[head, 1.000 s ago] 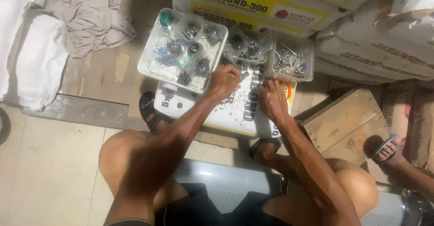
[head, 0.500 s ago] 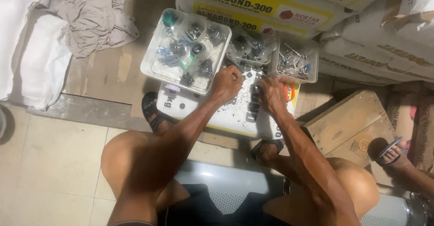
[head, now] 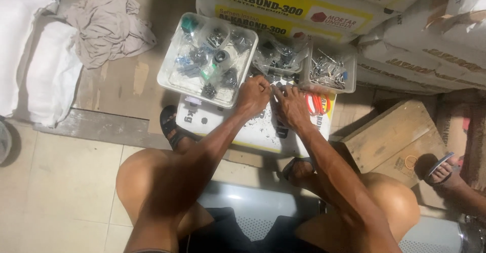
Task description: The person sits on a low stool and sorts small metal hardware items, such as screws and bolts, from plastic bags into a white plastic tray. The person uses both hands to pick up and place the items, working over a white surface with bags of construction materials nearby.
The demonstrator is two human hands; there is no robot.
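The white sack (head: 243,131) serves as work surface. At its 12 o'clock sits the large clear tray (head: 174,83). The left hand (head: 253,95) is fisted; the right hand (head: 289,106), fingers together, pinches small metal fasteners (head: 263,119) (light, stiff, slippery; grasp by fingertips).

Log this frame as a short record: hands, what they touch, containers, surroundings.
left hand: closed in a fist over small loose hardware on the white sack
right hand: on the same sack, fingertips meeting the left hand
large tray: bagged small parts, left of the hands
small tub: metal screws or nails, right of the hands
cloth: crumpled, upper left
wooden board: right
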